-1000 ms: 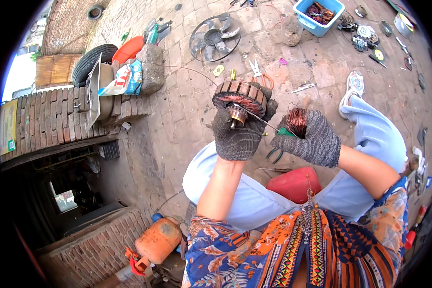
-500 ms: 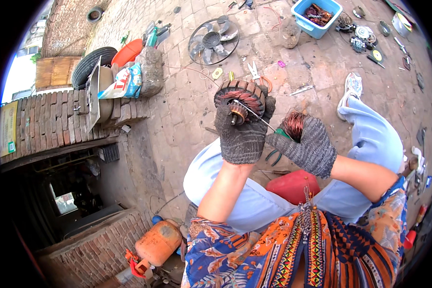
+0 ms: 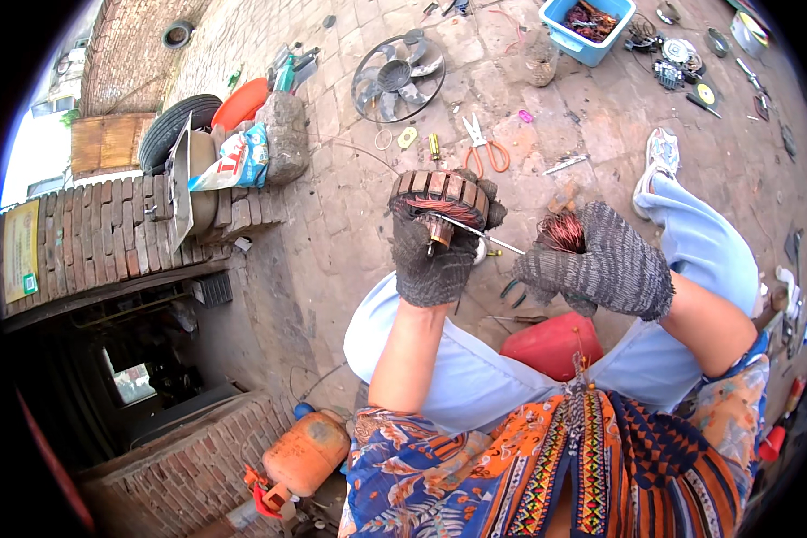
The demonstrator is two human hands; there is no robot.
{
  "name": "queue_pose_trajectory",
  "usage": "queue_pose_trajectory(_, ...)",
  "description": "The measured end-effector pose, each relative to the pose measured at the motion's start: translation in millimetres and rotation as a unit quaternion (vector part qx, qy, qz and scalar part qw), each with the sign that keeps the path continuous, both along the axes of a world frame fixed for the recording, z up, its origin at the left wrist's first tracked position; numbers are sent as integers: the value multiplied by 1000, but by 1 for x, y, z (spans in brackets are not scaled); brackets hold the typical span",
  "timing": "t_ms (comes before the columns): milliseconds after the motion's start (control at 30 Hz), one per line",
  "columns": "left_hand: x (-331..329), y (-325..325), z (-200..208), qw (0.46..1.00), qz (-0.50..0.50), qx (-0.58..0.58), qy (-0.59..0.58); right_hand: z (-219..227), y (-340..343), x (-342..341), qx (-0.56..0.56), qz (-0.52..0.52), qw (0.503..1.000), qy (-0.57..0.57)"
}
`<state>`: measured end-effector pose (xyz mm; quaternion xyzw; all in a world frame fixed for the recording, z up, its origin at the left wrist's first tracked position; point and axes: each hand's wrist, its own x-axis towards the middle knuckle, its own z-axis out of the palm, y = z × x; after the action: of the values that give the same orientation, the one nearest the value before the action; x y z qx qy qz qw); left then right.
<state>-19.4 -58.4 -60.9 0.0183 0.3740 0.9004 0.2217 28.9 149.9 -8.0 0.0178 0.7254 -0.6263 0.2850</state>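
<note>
My left hand, in a dark grey knit glove, is closed around a motor armature. The armature has a ring of metal segments, reddish copper windings and a short shaft with a copper commutator facing me. My right hand, in a matching glove, grips a screwdriver. Its thin metal shank reaches left to the windings, while the glove hides the handle. A tangled bundle of copper wire is also held against the fingers of my right hand. Both hands are above my lap, with a gap between them.
Orange-handled scissors and a yellow-handled tool lie on the paving beyond my hands. Farther off are a fan wheel and a blue tub of copper scrap. A red container sits between my legs. An orange gas cylinder lies lower left.
My right hand has moved right and slightly down, away from the armature, with the screwdriver and wire bundle. The green handle no longer shows. My left hand has shifted slightly left, tilting the armature.
</note>
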Motion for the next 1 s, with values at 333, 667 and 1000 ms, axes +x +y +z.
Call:
queue_pose_trajectory(333, -1, -3, -3, 998, -23, -66, 3, -25, 6, -2, 79, 43, 984, 152)
queue_pose_trajectory(667, -3, -3, -5, 985, 74, -129, 85, -18, -5, 5, 7, -42, 999, 1)
queue_pose_trajectory(1000, -5, -24, -9, 963, 22, -235, 129, -12, 3, 4, 26, 24, 998, -44)
